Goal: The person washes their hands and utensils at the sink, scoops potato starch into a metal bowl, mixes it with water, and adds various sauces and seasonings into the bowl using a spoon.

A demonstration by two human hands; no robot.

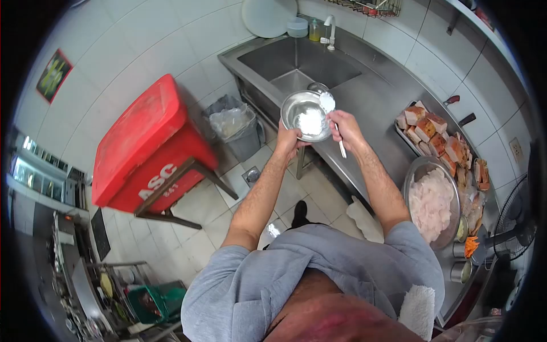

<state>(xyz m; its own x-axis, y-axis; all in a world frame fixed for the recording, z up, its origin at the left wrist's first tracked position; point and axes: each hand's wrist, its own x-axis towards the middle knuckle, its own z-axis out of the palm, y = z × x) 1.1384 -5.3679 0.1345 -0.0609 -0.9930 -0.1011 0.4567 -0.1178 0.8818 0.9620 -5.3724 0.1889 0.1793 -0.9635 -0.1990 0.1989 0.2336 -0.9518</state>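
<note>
Two hands are in use, each with a closed grip. The left hand (290, 138) pinches a shiny round metal bowl (290, 117) at its near side, thumb over the rim; the right hand (345, 126) is wrapped around the handle of a long silvery metal spoon (342, 150), its end jutting out below the fist. A loose-looking white heap (327, 102) sits on the spoon, at the bowl's right rim. A turn of the right wrist or a knock against that rim could spill it outside. The one-sided left grip could let the bowl tip if the thumb slipped. Glare hides whether the bright patch inside is contents or reflection. The bowl is held up near the front edge of the grey steel worktop (379, 105), so a drop could reach the pale tiled floor (307, 211).
</note>
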